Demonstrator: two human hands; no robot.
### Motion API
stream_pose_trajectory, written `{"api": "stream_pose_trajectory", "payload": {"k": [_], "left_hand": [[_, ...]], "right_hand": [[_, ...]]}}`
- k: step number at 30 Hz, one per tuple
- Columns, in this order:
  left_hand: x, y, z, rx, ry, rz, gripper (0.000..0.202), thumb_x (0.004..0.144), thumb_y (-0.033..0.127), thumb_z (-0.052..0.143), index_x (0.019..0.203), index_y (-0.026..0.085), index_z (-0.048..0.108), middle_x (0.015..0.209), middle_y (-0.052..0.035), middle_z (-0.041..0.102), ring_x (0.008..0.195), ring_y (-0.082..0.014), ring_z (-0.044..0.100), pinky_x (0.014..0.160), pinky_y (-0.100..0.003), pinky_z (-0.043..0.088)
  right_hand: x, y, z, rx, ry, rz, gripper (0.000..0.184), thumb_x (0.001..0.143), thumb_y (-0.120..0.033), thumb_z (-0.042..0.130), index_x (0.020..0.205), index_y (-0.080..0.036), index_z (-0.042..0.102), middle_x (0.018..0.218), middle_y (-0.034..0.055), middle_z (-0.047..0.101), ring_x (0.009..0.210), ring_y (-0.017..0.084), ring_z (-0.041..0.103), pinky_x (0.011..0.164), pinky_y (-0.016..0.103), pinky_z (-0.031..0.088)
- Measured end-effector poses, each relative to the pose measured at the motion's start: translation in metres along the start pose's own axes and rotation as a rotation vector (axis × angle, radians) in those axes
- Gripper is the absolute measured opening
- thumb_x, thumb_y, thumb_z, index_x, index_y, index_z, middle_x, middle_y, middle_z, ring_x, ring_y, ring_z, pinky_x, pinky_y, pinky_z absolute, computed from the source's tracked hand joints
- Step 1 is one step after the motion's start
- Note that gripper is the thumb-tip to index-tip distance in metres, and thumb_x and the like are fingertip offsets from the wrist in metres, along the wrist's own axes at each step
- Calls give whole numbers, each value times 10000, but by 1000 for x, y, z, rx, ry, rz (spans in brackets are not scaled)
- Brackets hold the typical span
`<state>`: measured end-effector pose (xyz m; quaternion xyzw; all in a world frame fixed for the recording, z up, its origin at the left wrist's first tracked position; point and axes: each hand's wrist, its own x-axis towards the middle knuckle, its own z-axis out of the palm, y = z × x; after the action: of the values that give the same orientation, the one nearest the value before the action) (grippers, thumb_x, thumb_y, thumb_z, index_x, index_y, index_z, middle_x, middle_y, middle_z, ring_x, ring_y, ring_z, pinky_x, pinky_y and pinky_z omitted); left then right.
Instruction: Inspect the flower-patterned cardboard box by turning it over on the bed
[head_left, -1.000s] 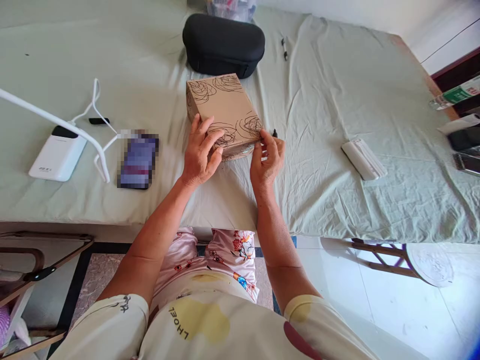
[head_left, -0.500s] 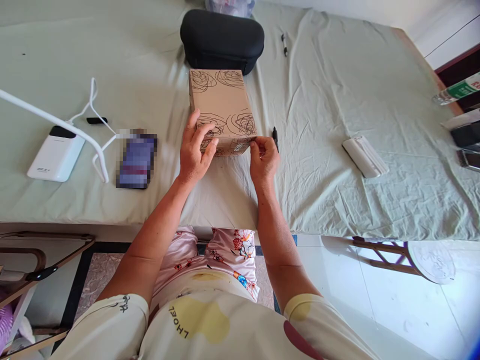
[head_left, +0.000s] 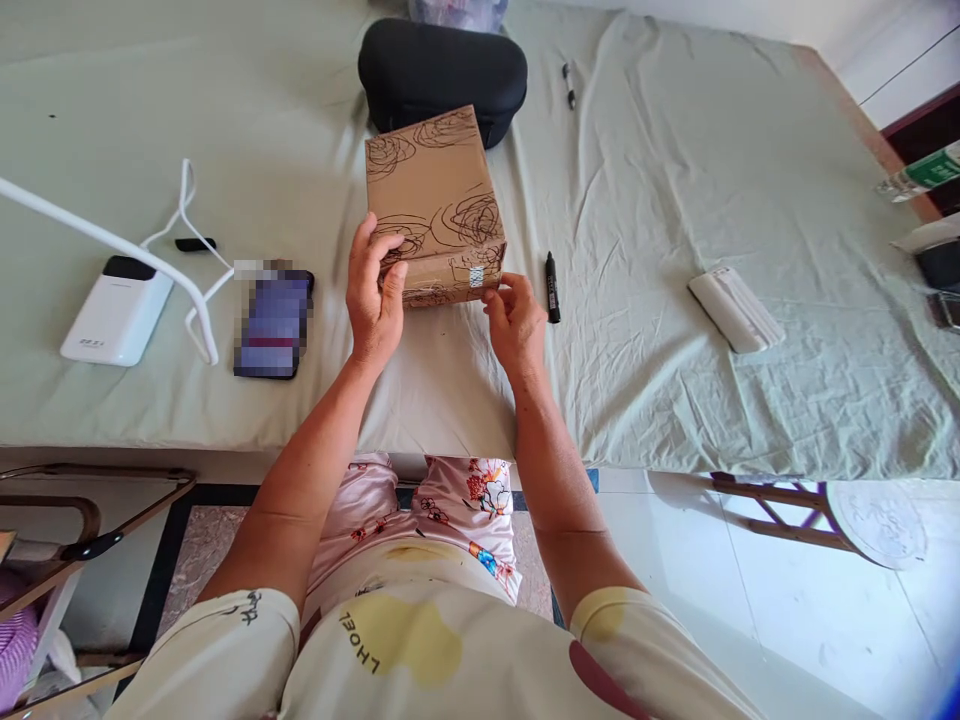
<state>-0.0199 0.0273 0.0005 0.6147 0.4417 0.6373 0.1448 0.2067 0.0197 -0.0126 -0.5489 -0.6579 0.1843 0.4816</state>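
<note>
A brown cardboard box with black scribbled circles near its corners sits at the middle of the table, turned at an angle. My left hand grips its near left corner, fingers on the top and thumb against the front side. At the near right corner, my right hand pinches the lower edge between thumb and fingers. Some of the right fingertips are hidden by the box. Just right of that hand lies a black marker. Behind the box stands a black zip case.
To the left are a white power bank, a phone with a blurred screen and a white bent stand. A pale flat object lies right, a pen farther back. A stool stands beyond the table's front edge.
The box has turned counterclockwise and shifted slightly left, showing more of its front side. Both hands moved left with it, and the marker is now fully uncovered.
</note>
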Motion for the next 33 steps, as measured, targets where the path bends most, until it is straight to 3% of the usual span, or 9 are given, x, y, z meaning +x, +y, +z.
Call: {"api": "stream_pose_trajectory", "payload": {"k": [3, 8, 12, 17, 20, 23, 25, 29, 33], "left_hand": [[-1, -2, 1, -85, -8, -50, 524, 1022, 713, 479, 1323, 300, 598, 1612, -67, 513, 1548, -267, 453, 1325, -477, 352], [-5, -11, 5, -195, -117, -213, 585, 969, 776, 520, 1282, 288, 598, 1505, -88, 600, 1487, -282, 524, 1278, -467, 406], [-7, -16, 4, -135, -105, -262, 614, 960, 800, 499, 1212, 256, 630, 1296, -90, 693, 1330, -269, 635, 1221, -450, 466], [-11, -18, 4, 35, -103, -223, 545, 1004, 719, 512, 1268, 251, 605, 1307, -107, 693, 1310, -271, 639, 1189, -445, 492], [-13, -12, 6, 96, -110, -166, 620, 995, 702, 543, 1436, 268, 499, 1465, -132, 615, 1431, -299, 558, 1252, -480, 428], [-12, 1, 8, 104, -81, -76, 781, 976, 737, 538, 1591, 306, 321, 1670, -125, 429, 1574, -316, 402, 1342, -495, 302], [-11, 12, 9, 121, -85, -7, 842, 960, 770, 533, 1619, 312, 280, 1739, -102, 322, 1631, -321, 298, 1381, -493, 227], [-9, 25, 10, 176, -139, 43, 855, 927, 809, 542, 1583, 278, 402, 1782, -72, 240, 1687, -351, 115, 1407, -551, 143], [-7, 30, 13, 151, -218, -8, 708, 938, 747, 572, 1511, 332, 537, 1784, 1, 262, 1702, -304, -27, 1419, -562, 88]], "right_hand": [[3, 2, -1, 92, 115, -75, 372, 1083, -550, 493, 1289, -260, 604, 936, 25, 689, 826, 178, 691, 799, 355, 612], [7, 8, -3, 155, 253, -199, 369, 1104, -533, 464, 1371, -312, 589, 1060, 42, 657, 907, 172, 691, 769, 328, 621], [7, 5, -1, 172, 234, -243, 382, 1107, -528, 464, 1400, -319, 593, 1163, 58, 658, 972, 186, 706, 787, 347, 642], [1, -12, -1, 191, 136, -180, 408, 1101, -547, 473, 1403, -303, 597, 1228, 82, 649, 1099, 224, 695, 858, 392, 654], [-3, -26, -3, 142, 90, -193, 384, 1101, -521, 473, 1387, -306, 611, 1201, 81, 660, 1103, 229, 688, 852, 388, 640], [-8, -37, -2, 103, 0, -272, 341, 1096, -479, 473, 1313, -290, 657, 1181, 79, 680, 1045, 212, 691, 817, 365, 629], [-11, -41, 1, 87, -81, -330, 332, 1095, -459, 463, 1262, -274, 681, 1189, 84, 692, 983, 192, 696, 779, 345, 622], [-15, -45, 8, 66, -151, -349, 338, 1088, -427, 462, 1302, -259, 663, 1188, 87, 707, 903, 162, 693, 730, 310, 607], [-14, -45, 10, 77, -139, -334, 298, 1067, -360, 494, 1285, -253, 667, 1164, 73, 714, 908, 151, 686, 735, 289, 595]]}}
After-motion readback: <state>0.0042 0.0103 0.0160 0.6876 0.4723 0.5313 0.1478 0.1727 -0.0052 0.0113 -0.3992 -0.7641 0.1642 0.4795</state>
